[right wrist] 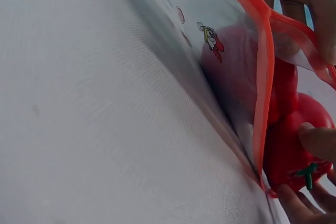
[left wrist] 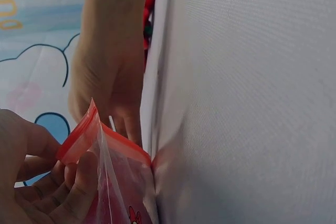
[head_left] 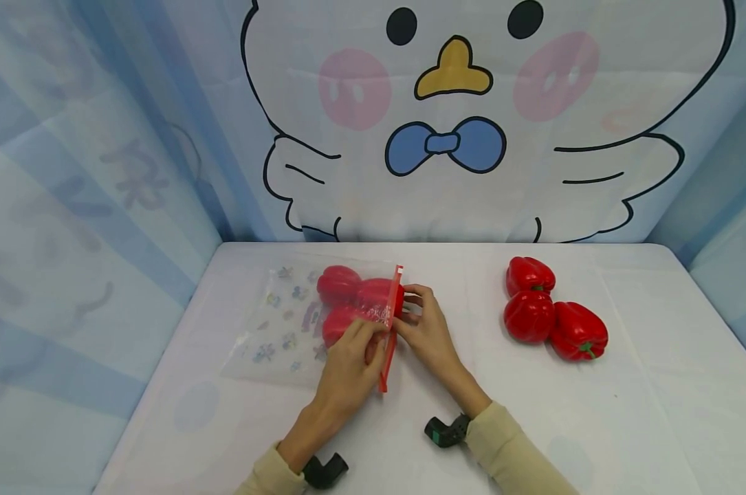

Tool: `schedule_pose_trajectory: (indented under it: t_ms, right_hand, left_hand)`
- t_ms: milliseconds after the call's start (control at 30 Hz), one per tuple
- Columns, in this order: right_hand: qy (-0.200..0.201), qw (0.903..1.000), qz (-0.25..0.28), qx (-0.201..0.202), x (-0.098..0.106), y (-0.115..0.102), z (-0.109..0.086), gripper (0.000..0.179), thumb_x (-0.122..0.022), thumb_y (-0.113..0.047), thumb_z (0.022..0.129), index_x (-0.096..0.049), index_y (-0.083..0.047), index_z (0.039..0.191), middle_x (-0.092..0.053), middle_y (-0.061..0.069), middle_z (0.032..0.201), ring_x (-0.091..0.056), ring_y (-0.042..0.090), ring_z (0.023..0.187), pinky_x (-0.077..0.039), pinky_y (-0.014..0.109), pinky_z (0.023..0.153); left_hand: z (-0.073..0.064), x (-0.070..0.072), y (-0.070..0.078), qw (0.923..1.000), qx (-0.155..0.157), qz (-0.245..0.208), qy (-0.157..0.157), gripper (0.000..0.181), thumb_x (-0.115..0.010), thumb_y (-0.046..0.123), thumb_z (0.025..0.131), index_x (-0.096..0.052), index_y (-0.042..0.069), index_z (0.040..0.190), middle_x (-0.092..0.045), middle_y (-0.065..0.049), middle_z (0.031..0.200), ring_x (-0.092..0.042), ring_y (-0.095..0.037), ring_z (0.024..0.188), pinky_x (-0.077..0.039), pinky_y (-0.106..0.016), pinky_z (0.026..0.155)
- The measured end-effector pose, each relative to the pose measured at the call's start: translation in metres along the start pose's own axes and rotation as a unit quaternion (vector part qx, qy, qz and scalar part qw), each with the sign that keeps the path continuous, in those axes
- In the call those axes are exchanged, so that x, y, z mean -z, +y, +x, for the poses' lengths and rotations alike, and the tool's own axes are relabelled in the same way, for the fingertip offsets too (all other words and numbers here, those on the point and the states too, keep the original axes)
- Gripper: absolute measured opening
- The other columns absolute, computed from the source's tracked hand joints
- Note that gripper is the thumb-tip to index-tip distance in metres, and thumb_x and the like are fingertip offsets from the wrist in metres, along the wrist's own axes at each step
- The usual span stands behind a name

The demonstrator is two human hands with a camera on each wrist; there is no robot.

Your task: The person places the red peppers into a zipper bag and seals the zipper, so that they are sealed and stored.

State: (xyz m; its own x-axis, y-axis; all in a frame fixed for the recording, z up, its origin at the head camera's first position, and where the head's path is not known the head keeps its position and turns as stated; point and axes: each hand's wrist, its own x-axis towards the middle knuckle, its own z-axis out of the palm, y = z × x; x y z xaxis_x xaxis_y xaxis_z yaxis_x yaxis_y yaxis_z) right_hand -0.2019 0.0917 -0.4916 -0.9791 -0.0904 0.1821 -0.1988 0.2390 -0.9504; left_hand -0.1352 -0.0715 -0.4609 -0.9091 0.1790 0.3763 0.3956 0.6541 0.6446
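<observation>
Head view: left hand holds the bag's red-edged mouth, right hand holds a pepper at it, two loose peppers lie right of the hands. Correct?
Not two: the head view shows three loose peppers there. The rest stands: left hand holding the bag's red-edged mouth, right hand holding a pepper at it.

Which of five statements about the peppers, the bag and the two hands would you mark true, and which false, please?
1. Three red peppers lie on the table outside the bag. True.
2. The left hand holds a green pepper. False: the left hand holds the bag by its red edge.
3. The right hand holds a red pepper at the mouth of the bag. True.
4. The bag is opaque and hides everything in it. False: it is see-through, and red peppers show through it.
5. A blue bow tie is pictured on the cloth behind the table. True.
</observation>
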Motion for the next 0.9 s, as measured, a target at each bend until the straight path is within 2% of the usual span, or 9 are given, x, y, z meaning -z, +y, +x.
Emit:
schedule_pose_trajectory:
  t_ms: [300,567,767,900]
  right_hand:
    - [0.010,0.9997,0.019,0.014,-0.009,0.005,0.007,0.063,-0.074,0.008,0.088,-0.044,0.002,0.143,-0.051,0.022,0.143,-0.058,0.038,0.133,-0.057,0.045,0.103]
    - [0.018,0.9998,0.009,-0.002,-0.014,0.004,0.009,0.059,-0.074,0.006,0.087,-0.048,0.000,0.140,-0.058,0.024,0.136,-0.068,0.038,0.119,-0.060,0.046,0.098]
    - [0.017,0.9998,0.002,-0.004,-0.016,0.004,0.009,0.058,-0.072,0.005,0.089,-0.048,0.000,0.142,-0.062,0.026,0.131,-0.070,0.039,0.114,-0.060,0.049,0.097]
    - [0.008,0.9999,0.008,-0.007,-0.017,0.005,0.009,0.059,-0.072,0.003,0.091,-0.048,-0.002,0.144,-0.060,0.023,0.139,-0.068,0.039,0.119,-0.059,0.048,0.099]
  left_hand:
    - [0.000,0.000,0.000,1.0000,-0.008,0.000,0.004,0.023,-0.077,0.008,0.093,-0.070,0.009,0.115,-0.060,0.000,0.096,-0.050,-0.006,0.074,-0.049,-0.015,0.063]
    - [0.001,0.000,0.000,0.9998,-0.017,0.005,0.009,0.022,-0.077,0.006,0.092,-0.070,0.009,0.113,-0.060,0.001,0.095,-0.050,-0.006,0.073,-0.048,-0.016,0.062]
    - [0.001,0.000,-0.002,0.9995,-0.027,0.009,0.014,0.021,-0.076,0.005,0.092,-0.070,0.009,0.112,-0.059,0.000,0.093,-0.049,-0.005,0.072,-0.046,-0.016,0.061]
    - [0.001,0.000,-0.002,0.9994,-0.027,0.012,0.016,0.020,-0.076,0.006,0.092,-0.070,0.009,0.112,-0.060,0.000,0.094,-0.049,-0.005,0.072,-0.046,-0.016,0.061]
